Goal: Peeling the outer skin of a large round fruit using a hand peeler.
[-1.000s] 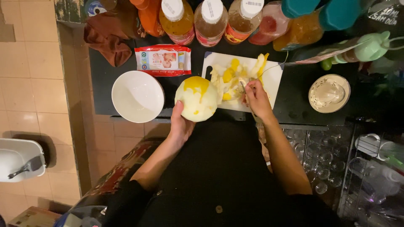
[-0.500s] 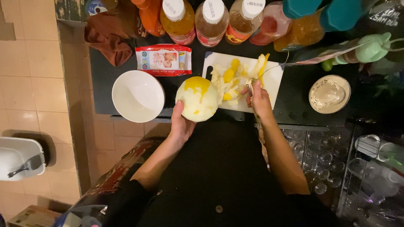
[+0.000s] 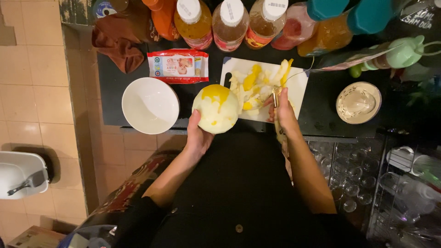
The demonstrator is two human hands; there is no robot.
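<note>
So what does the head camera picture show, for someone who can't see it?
Seen from above, a left hand holds a mostly peeled round yellow fruit while the right hand holds a peeler over a white cutting board piled with peelings. An empty white bowl sits beside them.

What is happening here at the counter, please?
A person is peeling a large round fruit. The left hand holds it, mostly peeled with one yellow patch of skin left. The right hand holds a peeler over the white cutting board, where peel strips lie. An empty white bowl stands beside.
</note>
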